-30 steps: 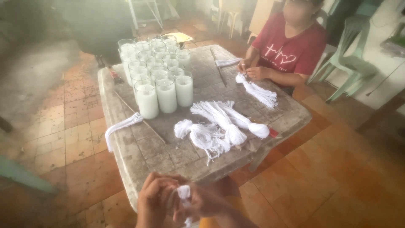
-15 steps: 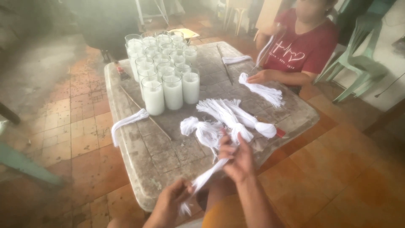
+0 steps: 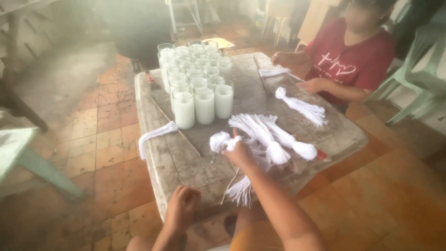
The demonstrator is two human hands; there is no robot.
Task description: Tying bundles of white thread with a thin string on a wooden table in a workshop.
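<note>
My right hand (image 3: 240, 152) reaches over the front of a worn grey table (image 3: 181, 162) and is closed on a white string bundle (image 3: 239, 190), whose frayed end hangs near the table's front edge. The hand rests against a pile of white string bundles (image 3: 274, 137). At the table's front edge my left hand (image 3: 182, 208) is curled shut, and nothing shows in it. Behind the pile stands a cluster of glass candles (image 3: 195, 79) filled with white wax.
A person in a red shirt (image 3: 353, 60) sits at the far right side with both hands on the table, next to two more string bundles (image 3: 302, 107). One bundle (image 3: 157, 135) hangs over the left edge. Green chairs (image 3: 418, 79) stand to the right, a pale chair (image 3: 23, 158) to the left.
My right hand has moved forward from my lap to the pile, carrying the string bundle. My left hand let go of the bundle's end and rose to the table edge.
</note>
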